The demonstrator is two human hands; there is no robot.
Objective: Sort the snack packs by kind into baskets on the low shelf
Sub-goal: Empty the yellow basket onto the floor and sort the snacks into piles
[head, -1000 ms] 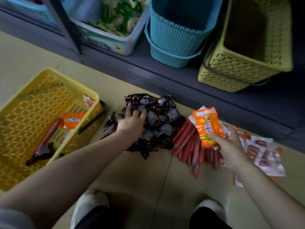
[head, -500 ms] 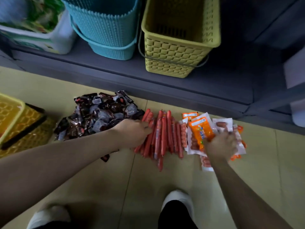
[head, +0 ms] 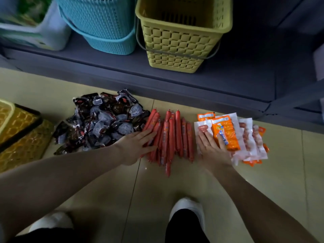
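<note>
Three heaps lie on the floor before the low shelf (head: 201, 85). On the left is a pile of dark foil packs (head: 103, 120), in the middle a row of red sausage sticks (head: 175, 135), on the right orange and white sausage packs (head: 245, 137). My left hand (head: 138, 146) lies flat with straight fingers on the left side of the red sticks. My right hand (head: 213, 146) rests with spread fingers on the white packs, its fingertips over the top orange pack (head: 226, 134). On the shelf stand a teal basket (head: 103, 23) and an olive-yellow basket (head: 180, 42), whose inside looks dark.
A white bin (head: 43, 34) with green packs stands on the shelf at far left. A yellow crate (head: 19, 130) sits on the floor at the left edge. My two white shoes (head: 188, 207) are near the bottom of the view. A shelf post (head: 294, 100) is at the right.
My left hand moved off the dark foil pile onto the red sticks. My right hand lowered the orange pack onto the right heap and flattened. The view swung right.
</note>
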